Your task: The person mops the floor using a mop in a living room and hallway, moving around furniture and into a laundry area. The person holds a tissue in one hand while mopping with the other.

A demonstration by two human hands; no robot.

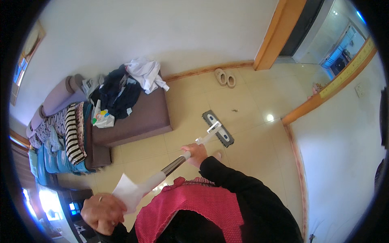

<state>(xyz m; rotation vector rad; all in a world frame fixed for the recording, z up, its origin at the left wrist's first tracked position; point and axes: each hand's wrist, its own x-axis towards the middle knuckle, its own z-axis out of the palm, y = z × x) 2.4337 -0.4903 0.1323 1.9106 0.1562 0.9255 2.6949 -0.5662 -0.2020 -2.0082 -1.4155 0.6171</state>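
My right hand grips the pole of a flat-headed floor mop or brush. Its grey and white head rests on the tiled floor, with dark bristles or fringe along the edges. The pole slants down from the lower left, metal in the middle with white sections. Close to the camera, my left hand is closed around a white sheet of paper or cloth at the pole's upper end. Whether those fingers also hold the pole is hidden. A small dark bit of debris lies beyond the head.
A brown sofa at left bears heaped clothes, a plastic bag and a striped cushion. Beige slippers sit near the far wall. A wood-framed doorway opens at upper right; a white wall bounds the right.
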